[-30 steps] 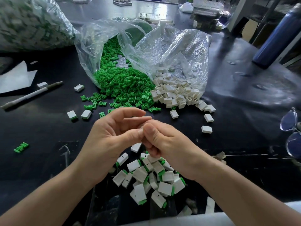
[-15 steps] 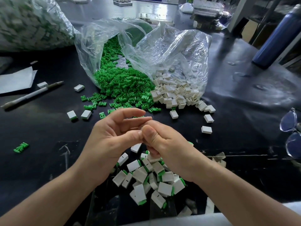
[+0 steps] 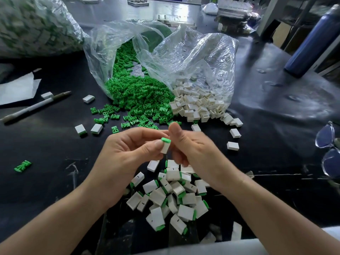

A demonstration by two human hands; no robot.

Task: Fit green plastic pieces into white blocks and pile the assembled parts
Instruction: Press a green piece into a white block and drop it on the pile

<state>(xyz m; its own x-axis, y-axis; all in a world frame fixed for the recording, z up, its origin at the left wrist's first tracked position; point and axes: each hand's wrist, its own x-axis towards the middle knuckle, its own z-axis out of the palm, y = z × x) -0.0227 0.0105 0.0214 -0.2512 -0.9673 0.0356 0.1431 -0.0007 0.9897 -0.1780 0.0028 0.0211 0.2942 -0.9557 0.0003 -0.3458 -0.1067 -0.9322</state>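
At centre frame, a person's left hand pinches a block between thumb and fingers, a green piece seated in its top end. The right hand, blurred, sits just right of it, thumb raised and fingers curled; whether it holds anything cannot be told. Below the hands, assembled parts lie heaped on the black table. Above, clear bags spill loose green pieces and white blocks. A pen lies at left, glasses at the right edge.
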